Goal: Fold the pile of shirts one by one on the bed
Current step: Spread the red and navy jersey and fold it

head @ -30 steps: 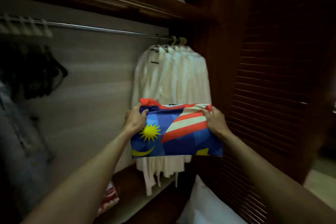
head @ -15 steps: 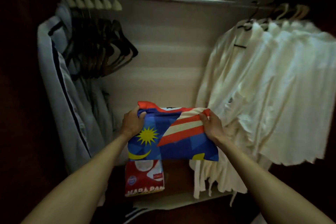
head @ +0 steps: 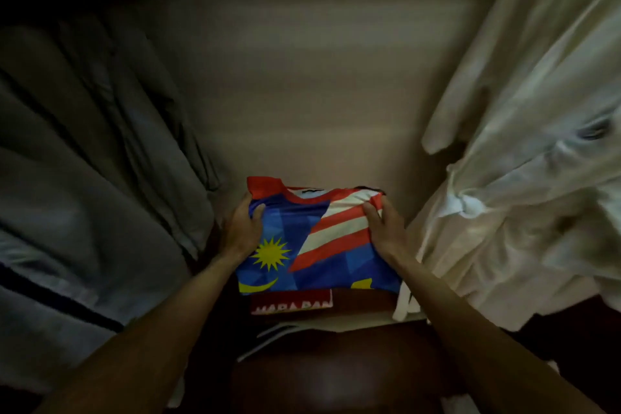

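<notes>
A folded shirt [head: 319, 242] in blue, with red and white stripes, a yellow sun and a crescent, lies low inside the wardrobe over a red folded item [head: 291, 303] with white lettering. My left hand [head: 242, 228] grips the shirt's left edge, thumb on top. On the right edge my right hand [head: 384, 227] holds it the same way, fingers curled over the striped part. Only the front strip of the red item shows below the shirt.
Grey garments [head: 100, 195] hang close on the left and white garments [head: 524, 161] close on the right. A pale back panel [head: 319, 77] stands behind. A dark wooden shelf edge [head: 336, 373] runs in front, with white cloth [head: 268, 333] on it.
My hands have carried the folded shirt down and deeper into the wardrobe, onto the red item. The view has dropped from the hanging rail to the shelf.
</notes>
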`<action>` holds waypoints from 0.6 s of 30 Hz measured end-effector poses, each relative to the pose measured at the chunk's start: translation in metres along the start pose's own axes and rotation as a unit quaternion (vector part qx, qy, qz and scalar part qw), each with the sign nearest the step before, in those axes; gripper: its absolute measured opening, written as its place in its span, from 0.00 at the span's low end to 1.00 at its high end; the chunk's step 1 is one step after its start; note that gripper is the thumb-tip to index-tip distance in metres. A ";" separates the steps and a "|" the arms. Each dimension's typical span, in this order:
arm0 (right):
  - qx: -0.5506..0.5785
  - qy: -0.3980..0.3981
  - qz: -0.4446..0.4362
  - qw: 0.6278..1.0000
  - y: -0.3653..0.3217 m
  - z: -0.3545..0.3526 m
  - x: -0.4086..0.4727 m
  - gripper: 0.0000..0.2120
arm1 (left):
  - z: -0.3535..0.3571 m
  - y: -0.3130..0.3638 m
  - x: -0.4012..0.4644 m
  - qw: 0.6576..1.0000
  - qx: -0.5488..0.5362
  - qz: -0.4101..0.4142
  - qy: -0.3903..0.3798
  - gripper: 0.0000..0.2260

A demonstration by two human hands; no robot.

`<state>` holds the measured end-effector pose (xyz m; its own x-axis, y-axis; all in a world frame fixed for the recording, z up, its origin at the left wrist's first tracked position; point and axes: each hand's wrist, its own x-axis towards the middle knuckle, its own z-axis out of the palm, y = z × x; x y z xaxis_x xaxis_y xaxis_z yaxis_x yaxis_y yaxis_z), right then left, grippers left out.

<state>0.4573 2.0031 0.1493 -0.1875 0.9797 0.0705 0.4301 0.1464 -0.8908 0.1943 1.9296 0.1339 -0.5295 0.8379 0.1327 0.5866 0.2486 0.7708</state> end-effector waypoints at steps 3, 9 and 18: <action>0.020 -0.026 0.048 0.998 0.069 0.042 0.011 0.13 | 0.041 -0.057 0.003 0.999 0.024 -0.043 -0.012 0.18; 0.038 -0.061 0.110 0.991 0.197 0.129 0.016 0.18 | 0.128 -0.179 -0.004 0.994 0.042 -0.105 -0.014 0.20; 0.081 -0.086 0.183 0.976 0.297 0.226 0.054 0.13 | 0.200 -0.300 0.020 0.990 -0.031 -0.136 0.004 0.17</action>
<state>0.3757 2.0683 -0.2132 -0.1989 0.9230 -0.3293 0.3542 -0.2456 -0.9024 0.1307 1.9691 -0.2191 -0.6681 0.7398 -0.0799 0.3828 0.4338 0.8157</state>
